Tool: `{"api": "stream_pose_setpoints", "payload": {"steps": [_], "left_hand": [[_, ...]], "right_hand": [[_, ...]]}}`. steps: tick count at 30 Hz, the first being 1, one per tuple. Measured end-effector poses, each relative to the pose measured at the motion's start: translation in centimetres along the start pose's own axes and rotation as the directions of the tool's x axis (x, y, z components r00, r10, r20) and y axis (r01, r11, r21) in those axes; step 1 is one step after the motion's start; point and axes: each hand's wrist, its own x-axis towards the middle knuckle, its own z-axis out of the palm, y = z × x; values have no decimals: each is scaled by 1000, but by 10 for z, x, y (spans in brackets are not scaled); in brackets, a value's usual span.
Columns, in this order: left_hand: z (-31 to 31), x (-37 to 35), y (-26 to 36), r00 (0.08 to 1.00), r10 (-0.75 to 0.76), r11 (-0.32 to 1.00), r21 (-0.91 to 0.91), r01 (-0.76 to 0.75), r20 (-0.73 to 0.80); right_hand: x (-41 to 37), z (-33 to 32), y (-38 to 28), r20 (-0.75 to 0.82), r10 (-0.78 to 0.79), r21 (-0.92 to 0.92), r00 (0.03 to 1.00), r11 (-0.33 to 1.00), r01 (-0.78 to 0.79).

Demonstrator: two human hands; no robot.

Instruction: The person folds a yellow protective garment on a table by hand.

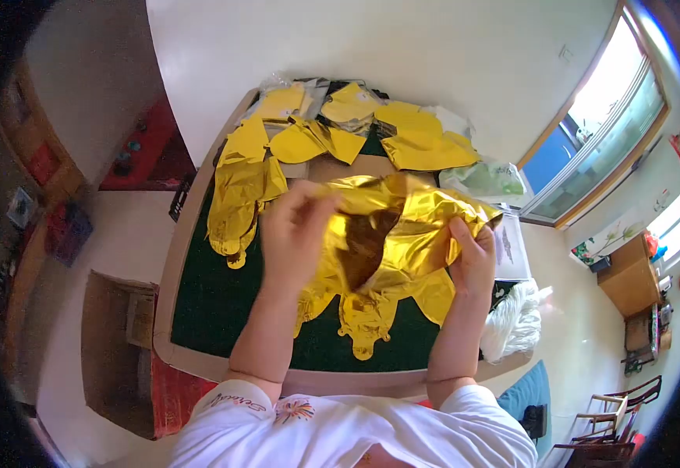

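Note:
A crumpled, shiny gold foil balloon [426, 234] is held up above the table, flat and with a dark fold across its middle. My right hand [472, 253] grips its right edge, thumb on top. Motion blurs my left hand [297, 234], whose fingers curl together at the upper left edge of the foil. Below it, more gold foil balloons [363, 324] lie on the dark green table surface [215, 304], their rounded, tabbed ends towards me. To the left of my left hand lies another pile of gold foil balloons [235, 207].
Stacks of gold foil pieces [410, 129] and clear plastic bags [484, 179] line the table's far side. White string [511, 320] hangs in a bundle at the right edge. A cardboard box [118, 343] stands on the floor at left, a blue cushion [531, 398] at right.

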Motion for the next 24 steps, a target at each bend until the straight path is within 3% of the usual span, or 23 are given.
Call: {"api": "stream_pose_setpoints", "payload": {"steps": [1, 3, 5, 7, 8, 10, 11, 12, 14, 15, 17, 18, 20, 22, 24], "left_hand": [[-1, 8, 8, 982, -49, 997, -75, 36, -180], [-25, 47, 5, 922, 58, 997, -18, -71, -383], [-51, 106, -15, 874, 169, 981, -11, -195, -456], [-55, 159, -24, 858, 75, 958, -202, -203, -507], [-59, 185, -33, 871, 59, 962, -205, -180, -488], [-60, 235, -59, 888, 8, 951, -272, -149, -460], [-58, 252, -67, 893, -28, 932, -335, -139, -448], [-46, 252, -59, 883, -144, 936, -352, -26, -447], [-33, 277, -84, 903, -231, 789, -613, -45, -363], [-35, 294, -114, 932, -161, 761, -642, -92, -325], [-32, 312, -168, 950, -184, 821, -571, 8, -251], [-24, 311, -188, 902, -290, 884, -452, 122, -322], [-22, 304, -243, 921, -226, 953, -267, 142, -318], [-18, 291, -261, 859, -407, 911, -75, 404, -310], [-17, 295, -304, 856, -478, 876, -186, 446, -199]], "right_hand": [[3, -8, -1, -47, -10, -60, 999, 998, 7], [11, -32, -5, -60, -51, 56, 997, 997, 55], [10, -46, -21, -83, -128, 117, 988, 984, 137], [5, -59, -32, -275, -145, 105, 950, 978, 180], [0, -47, -44, -458, -131, 76, 879, 980, 185], [1, -79, -37, -354, -286, -34, 891, 955, 293], [-4, -67, -43, -355, -258, 88, 898, 948, 307], [-7, -58, -46, -356, -264, 93, 896, 945, 315], [-10, -51, -50, -426, -271, 204, 864, 901, 383], [-13, -60, -49, -379, -280, 200, 882, 906, 373], [-16, -80, -44, -360, -306, 195, 882, 899, 391], [-18, -88, -41, -338, -318, 192, 886, 898, 395], [-21, -96, -37, -385, -345, 150, 856, 892, 427], [-23, -100, -35, -370, -324, 110, 871, 915, 387], [-22, -89, -34, -360, -345, 133, 867, 901, 413]]}}
